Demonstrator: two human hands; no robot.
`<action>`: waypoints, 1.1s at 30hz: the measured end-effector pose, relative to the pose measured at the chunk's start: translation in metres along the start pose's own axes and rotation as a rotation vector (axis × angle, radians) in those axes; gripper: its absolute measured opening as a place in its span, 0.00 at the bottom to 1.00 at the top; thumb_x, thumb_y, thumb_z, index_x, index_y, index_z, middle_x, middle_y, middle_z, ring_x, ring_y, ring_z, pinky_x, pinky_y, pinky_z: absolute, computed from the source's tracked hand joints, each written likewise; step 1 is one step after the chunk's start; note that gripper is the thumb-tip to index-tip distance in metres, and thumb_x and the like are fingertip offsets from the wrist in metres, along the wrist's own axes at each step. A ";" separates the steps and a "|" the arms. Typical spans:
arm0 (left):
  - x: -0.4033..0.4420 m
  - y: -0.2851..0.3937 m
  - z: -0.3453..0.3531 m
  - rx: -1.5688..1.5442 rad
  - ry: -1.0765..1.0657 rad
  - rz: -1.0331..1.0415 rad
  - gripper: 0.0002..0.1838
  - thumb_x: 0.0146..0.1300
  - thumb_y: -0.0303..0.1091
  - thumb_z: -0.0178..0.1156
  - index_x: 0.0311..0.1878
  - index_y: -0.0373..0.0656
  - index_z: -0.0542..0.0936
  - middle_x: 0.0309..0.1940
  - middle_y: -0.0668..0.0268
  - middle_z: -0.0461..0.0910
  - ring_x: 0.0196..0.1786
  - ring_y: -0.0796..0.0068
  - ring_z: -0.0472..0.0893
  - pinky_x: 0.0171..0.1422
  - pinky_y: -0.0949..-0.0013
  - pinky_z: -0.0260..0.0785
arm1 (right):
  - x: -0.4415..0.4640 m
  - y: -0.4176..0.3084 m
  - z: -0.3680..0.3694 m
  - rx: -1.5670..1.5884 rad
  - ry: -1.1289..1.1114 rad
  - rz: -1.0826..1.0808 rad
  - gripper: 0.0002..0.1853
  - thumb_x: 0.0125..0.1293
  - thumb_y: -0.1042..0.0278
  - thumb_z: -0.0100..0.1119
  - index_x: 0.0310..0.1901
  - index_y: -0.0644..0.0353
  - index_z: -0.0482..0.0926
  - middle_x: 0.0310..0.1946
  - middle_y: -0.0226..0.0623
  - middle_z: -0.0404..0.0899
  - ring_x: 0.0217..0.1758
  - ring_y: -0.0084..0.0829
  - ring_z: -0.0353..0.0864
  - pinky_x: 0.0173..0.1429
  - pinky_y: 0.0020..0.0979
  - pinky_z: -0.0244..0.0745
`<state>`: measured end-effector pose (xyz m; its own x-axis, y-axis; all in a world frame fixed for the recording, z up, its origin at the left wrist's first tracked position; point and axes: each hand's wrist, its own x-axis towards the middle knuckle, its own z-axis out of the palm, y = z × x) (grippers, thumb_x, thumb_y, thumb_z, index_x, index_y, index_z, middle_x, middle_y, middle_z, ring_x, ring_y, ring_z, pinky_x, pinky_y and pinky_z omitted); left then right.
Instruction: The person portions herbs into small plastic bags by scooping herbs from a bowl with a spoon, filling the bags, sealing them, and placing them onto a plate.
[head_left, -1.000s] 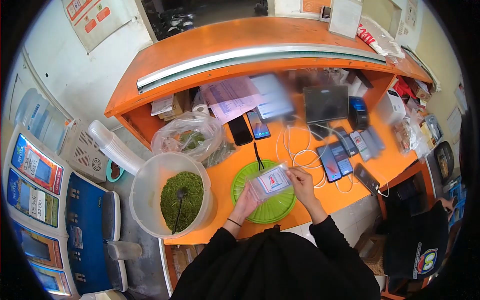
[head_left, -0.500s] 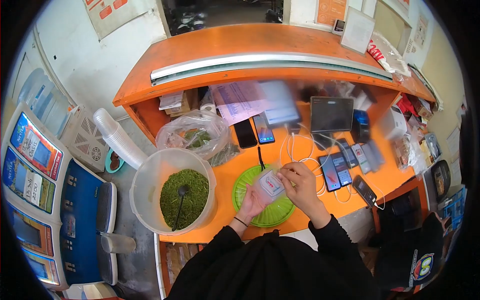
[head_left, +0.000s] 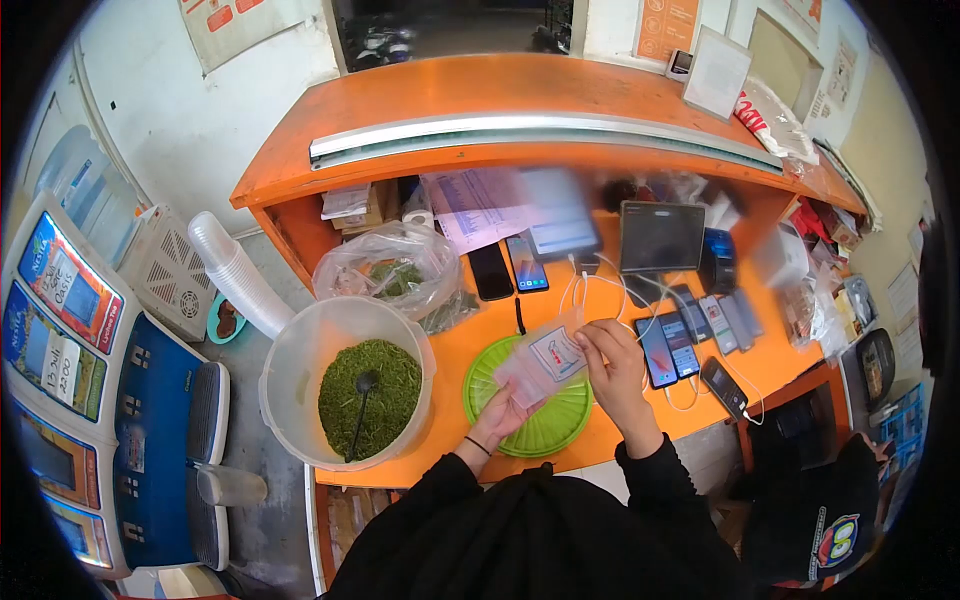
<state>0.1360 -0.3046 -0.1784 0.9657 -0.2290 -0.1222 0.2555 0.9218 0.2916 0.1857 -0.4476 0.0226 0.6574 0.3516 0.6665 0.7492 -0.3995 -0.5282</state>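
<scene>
Through the head camera I'm seeing the left hand (head_left: 503, 413) clasping the lower end of a clear, flat plastic pouch with a blue-and-red printed label (head_left: 555, 357), while the right hand (head_left: 615, 358) is pinching its far right edge between bent fingertips. Both hands are holding the pouch above a round, ribbed, lime-green plastic disc (head_left: 553, 418). I'm judging the handling to be at an early stage: the pouch is already in both hands, but it's looking thin and I'm making out no contents. Whether its mouth is open, I can't tell.

Just left of the disc, a round, cloudy, translucent plastic tub (head_left: 285, 405) is holding finely shredded, damp-looking greenery (head_left: 398, 395), with a slim black spoon (head_left: 367, 381) resting on it. Behind the tub, a crumpled, glossy clear bag (head_left: 340, 268) is sagging around more leaves. Everything here is sitting on a smooth orange desk (head_left: 446, 405).
</scene>
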 end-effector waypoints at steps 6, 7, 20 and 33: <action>-0.002 0.004 -0.003 -0.015 0.062 0.022 0.24 0.63 0.37 0.51 0.61 0.43 0.60 0.57 0.61 0.67 0.59 0.64 0.68 0.61 0.60 0.63 | -0.009 0.015 0.001 0.244 -0.066 0.301 0.07 0.61 0.72 0.53 0.32 0.67 0.76 0.24 0.36 0.73 0.24 0.25 0.73 0.31 0.24 0.67; -0.002 0.005 -0.004 -0.008 0.076 0.027 0.23 0.63 0.36 0.51 0.60 0.43 0.61 0.56 0.60 0.67 0.59 0.64 0.68 0.61 0.60 0.63 | -0.012 0.020 0.001 0.293 -0.070 0.363 0.07 0.62 0.71 0.52 0.32 0.67 0.76 0.24 0.34 0.73 0.25 0.22 0.72 0.31 0.22 0.67; -0.005 0.024 -0.053 1.042 0.347 0.221 0.23 0.56 0.34 0.60 0.52 0.33 0.68 0.47 0.54 0.74 0.48 0.61 0.76 0.52 0.62 0.69 | -0.048 0.100 -0.027 0.615 0.251 0.541 0.10 0.65 0.64 0.50 0.34 0.62 0.75 0.24 0.21 0.70 0.25 0.10 0.64 0.28 0.14 0.57; -0.008 0.028 0.047 0.807 0.202 0.355 0.14 0.65 0.30 0.47 0.53 0.41 0.64 0.47 0.65 0.69 0.46 0.76 0.73 0.46 0.74 0.70 | -0.065 0.108 0.012 0.840 0.168 0.618 0.10 0.65 0.61 0.50 0.34 0.58 0.74 0.24 0.21 0.71 0.23 0.11 0.63 0.26 0.14 0.56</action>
<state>0.1380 -0.2921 -0.1248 0.9869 0.1560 -0.0400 -0.0280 0.4110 0.9112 0.2250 -0.5032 -0.0840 0.9723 0.1393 0.1875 0.1453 0.2677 -0.9525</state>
